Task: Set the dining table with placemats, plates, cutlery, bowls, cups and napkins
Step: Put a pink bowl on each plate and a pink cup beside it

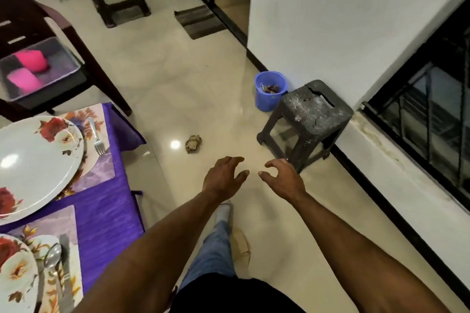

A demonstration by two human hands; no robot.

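At the left, the table with a purple cloth (106, 221) carries two floral placemats. The far placemat (99, 175) holds a white plate with red flowers (33, 168) and a fork (96, 140) beside it. On the near placemat (68, 223) lie another floral plate (15, 272) and a spoon (52, 259). My left hand (223, 178) and my right hand (282, 178) are stretched out over the floor, right of the table, fingers loosely curled and holding nothing.
A clear plastic box (38, 68) with pink items rests on a dark chair at the left. A dark stool (310, 119) and a blue bucket (269, 91) stand by the wall. A crumpled scrap (193, 143) lies on the tiled floor. A barred window (432, 119) is at the right.
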